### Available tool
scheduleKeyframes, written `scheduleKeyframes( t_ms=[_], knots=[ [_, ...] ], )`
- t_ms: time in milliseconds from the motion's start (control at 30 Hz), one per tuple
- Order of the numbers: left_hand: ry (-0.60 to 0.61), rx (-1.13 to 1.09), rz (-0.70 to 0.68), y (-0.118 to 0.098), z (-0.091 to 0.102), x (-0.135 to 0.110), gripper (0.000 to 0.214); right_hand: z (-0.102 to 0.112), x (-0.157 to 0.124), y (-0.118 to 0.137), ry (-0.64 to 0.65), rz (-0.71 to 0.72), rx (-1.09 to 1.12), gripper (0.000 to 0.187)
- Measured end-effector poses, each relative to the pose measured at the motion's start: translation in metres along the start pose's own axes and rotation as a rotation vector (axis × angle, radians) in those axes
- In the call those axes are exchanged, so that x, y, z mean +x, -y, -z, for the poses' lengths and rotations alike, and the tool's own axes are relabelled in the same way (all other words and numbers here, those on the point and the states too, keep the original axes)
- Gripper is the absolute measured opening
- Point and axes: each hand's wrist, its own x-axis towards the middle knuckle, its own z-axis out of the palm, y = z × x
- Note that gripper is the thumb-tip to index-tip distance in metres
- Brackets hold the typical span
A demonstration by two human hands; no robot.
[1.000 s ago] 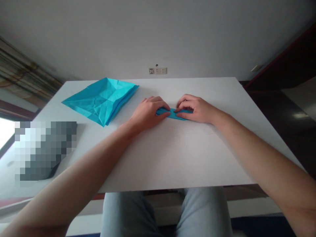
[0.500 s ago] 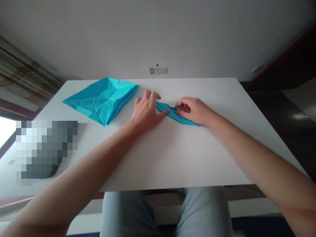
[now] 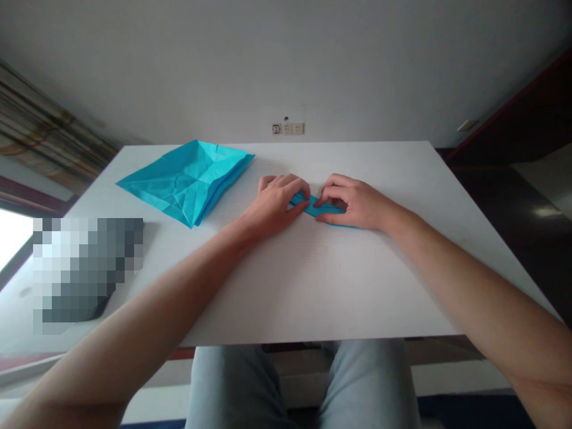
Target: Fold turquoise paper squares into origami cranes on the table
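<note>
Two narrow grips, left hand (image 3: 274, 205), right hand (image 3: 355, 202), holding folded blue paper strip (image 3: 322, 208), creased blue sheet (image 3: 185, 185) beside

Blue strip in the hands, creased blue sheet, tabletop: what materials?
The blue strip, pinched between the left hand and right hand, looks like thin coloured paper: sharp folds, matte. The creased blue sheet seems the same paper, with a web of crease lines. The tabletop looks like white laminate or painted board, faintly grained; its core cannot be told.
</note>
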Motion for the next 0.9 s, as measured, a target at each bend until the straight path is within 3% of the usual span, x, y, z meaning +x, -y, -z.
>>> scheduleKeyframes(
  t_ms=[200,533,900],
  knots=[
    [0.018,-0.032,-0.101,0.003,0.003,0.000,0.019,0.004,-0.001,0.001,-0.007,0.107,-0.109,0.020],
    [-0.003,-0.043,-0.119,0.008,0.003,0.002,0.021,0.008,0.000,-0.004,-0.011,0.166,-0.186,0.017],
    [0.031,-0.056,-0.114,0.005,0.008,0.002,0.022,0.006,0.002,-0.011,-0.053,0.101,-0.059,0.016]
  ],
)
